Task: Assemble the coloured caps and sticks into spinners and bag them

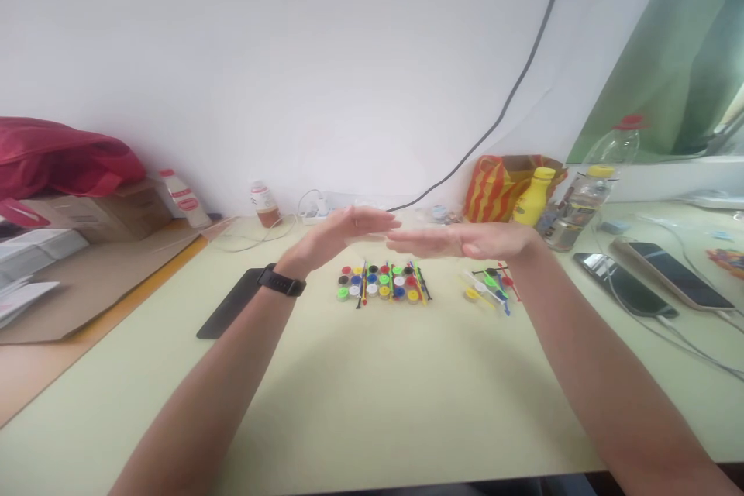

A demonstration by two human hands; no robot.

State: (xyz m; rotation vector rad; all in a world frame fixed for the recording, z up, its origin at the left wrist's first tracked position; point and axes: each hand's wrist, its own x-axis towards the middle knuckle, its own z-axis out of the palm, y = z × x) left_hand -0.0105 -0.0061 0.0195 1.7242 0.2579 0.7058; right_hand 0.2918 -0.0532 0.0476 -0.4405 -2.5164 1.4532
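Note:
My left hand (pixel 342 231), with a black watch (pixel 281 280) on its wrist, hangs in the air with its fingers stretched flat. Palm down and fingers straight, my right hand (pixel 459 240) points toward it, and the fingertips overlap in the view; I cannot tell if they touch. Neither hand holds anything. Below them on the table lie rows of small round coloured caps (pixel 384 280) with thin arrow-shaped sticks (pixel 364 284) between them. Another, smaller group of caps (pixel 472 294) and sticks (pixel 501 296) lies to the right, near my right forearm.
On the pale table (pixel 395 387), a dark flat pad (pixel 232 302) lies left and two phones (pixel 680 273) with cables right. Behind stand a tea bottle (pixel 265 205), a striped bag (pixel 494 190), a yellow bottle (pixel 533 198) and clear bottles (pixel 578 205). A cardboard box (pixel 122 213) is far left.

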